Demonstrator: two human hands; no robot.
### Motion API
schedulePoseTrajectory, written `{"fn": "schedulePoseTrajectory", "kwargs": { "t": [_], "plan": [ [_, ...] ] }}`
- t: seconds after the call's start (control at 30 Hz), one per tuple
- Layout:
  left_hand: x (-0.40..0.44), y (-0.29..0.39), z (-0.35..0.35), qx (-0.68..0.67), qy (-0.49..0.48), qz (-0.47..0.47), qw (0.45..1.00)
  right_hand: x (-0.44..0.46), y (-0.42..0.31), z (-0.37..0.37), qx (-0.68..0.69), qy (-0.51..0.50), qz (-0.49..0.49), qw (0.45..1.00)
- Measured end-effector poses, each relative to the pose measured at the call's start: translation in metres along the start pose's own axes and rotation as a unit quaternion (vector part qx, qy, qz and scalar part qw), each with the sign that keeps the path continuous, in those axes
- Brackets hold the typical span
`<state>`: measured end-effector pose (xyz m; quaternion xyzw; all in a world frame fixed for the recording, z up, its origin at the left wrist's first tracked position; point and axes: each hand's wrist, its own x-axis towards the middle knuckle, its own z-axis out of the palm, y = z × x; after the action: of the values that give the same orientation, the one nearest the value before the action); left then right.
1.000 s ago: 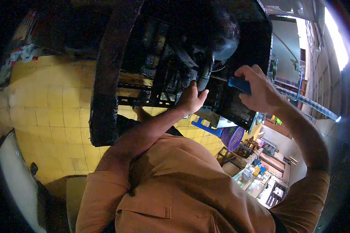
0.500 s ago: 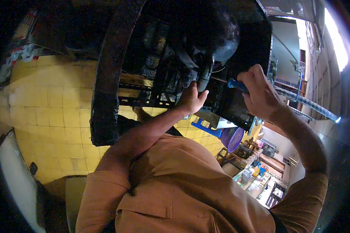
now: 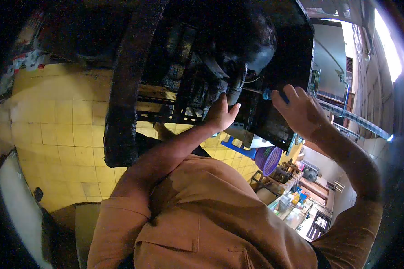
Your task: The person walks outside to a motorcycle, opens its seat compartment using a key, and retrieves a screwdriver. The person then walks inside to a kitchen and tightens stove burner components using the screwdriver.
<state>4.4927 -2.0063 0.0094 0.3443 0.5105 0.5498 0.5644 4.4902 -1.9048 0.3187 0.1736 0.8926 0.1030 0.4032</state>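
Under a blackened metal machine, my left hand (image 3: 221, 115) is closed around the lower end of a dark hose (image 3: 234, 93). Its thumb points away and most of its fingers are hidden behind the hose. To the right, my right hand (image 3: 299, 110) grips a screwdriver (image 3: 267, 93) by its blue handle, mostly covered by the fingers. The screwdriver's thin shaft points left to the hose; its tip is too dark to make out. Above the hose sits a rounded black housing (image 3: 259, 58), with a thin pale wire curving beside it.
A thick dark frame post (image 3: 125, 98) stands left of my left arm. Yellow tiles (image 3: 63, 130) cover the floor. A blue stool (image 3: 238, 147) and a purple basket (image 3: 268, 160) are below the machine. At right, a metal bar (image 3: 363, 123) sticks out.
My right hand has turned on the screwdriver handle, its fingers now stretched further over it. My left hand stays on the hose.
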Motion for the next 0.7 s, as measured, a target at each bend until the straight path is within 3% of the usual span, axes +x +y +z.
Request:
{"fn": "schedulePoseTrajectory", "kwargs": {
  "t": [0.07, 0.1, 0.13, 0.17, 0.23, 0.27, 0.3, 0.33, 0.37, 0.4, 0.43, 0.57, 0.6, 0.63, 0.67, 0.7],
  "plan": [
    [0.000, 0.000, 0.000, 0.007, 0.003, 0.001, 1.000, 0.001, 0.002, 0.006, 0.031, -0.035, 0.032, 0.998],
    [0.001, 0.000, 0.000, 0.009, 0.003, 0.002, 1.000, 0.006, 0.003, 0.007, 0.192, -0.106, 0.156, 0.963],
    [0.002, 0.000, -0.001, 0.010, -0.003, 0.000, 1.000, 0.011, 0.002, 0.007, 0.343, -0.171, 0.272, 0.883],
    [0.001, 0.000, -0.002, 0.011, -0.006, -0.003, 1.000, 0.017, 0.001, -0.001, 0.343, -0.171, 0.271, 0.883],
    [-0.001, 0.005, -0.004, 0.016, -0.011, -0.010, 1.000, 0.022, 0.000, -0.024, 0.527, -0.179, 0.404, 0.726],
    [0.000, 0.006, -0.005, 0.019, -0.012, -0.010, 1.000, 0.019, -0.001, -0.017, 0.528, -0.178, 0.404, 0.726],
    [0.001, 0.006, -0.005, 0.023, -0.013, -0.010, 1.000, 0.012, -0.003, -0.004, 0.380, -0.014, 0.253, 0.890],
    [0.001, 0.007, -0.004, 0.013, -0.012, -0.012, 1.000, 0.008, -0.003, 0.005, 0.194, 0.151, 0.077, 0.966],
    [0.001, 0.005, -0.004, 0.009, -0.011, -0.014, 1.000, 0.008, -0.004, 0.003, 0.195, 0.152, 0.077, 0.966],
    [0.000, 0.003, -0.003, 0.004, -0.010, -0.016, 1.000, 0.008, -0.004, -0.001, 0.031, 0.099, -0.019, 0.994],
    [0.001, 0.000, -0.002, 0.000, -0.009, -0.016, 1.000, 0.007, -0.005, -0.003, -0.134, 0.042, -0.113, 0.984],
    [0.000, 0.003, -0.001, 0.015, -0.002, -0.007, 1.000, 0.007, -0.009, 0.020, -0.093, 0.046, -0.071, 0.992],
    [0.000, 0.001, 0.001, 0.021, 0.000, -0.004, 1.000, 0.012, -0.005, 0.030, 0.079, 0.066, 0.001, 0.995],
    [0.000, 0.001, 0.003, -0.009, 0.021, -0.013, 1.000, 0.014, 0.002, 0.038, 0.248, 0.086, 0.074, 0.962],
    [0.000, 0.003, 0.002, -0.011, 0.020, -0.021, 1.000, 0.020, 0.006, 0.025, 0.247, 0.086, 0.077, 0.962],
    [0.001, 0.005, -0.001, -0.012, 0.019, -0.028, 0.999, 0.030, 0.008, 0.001, 0.412, -0.051, 0.221, 0.882]
  ]
}}
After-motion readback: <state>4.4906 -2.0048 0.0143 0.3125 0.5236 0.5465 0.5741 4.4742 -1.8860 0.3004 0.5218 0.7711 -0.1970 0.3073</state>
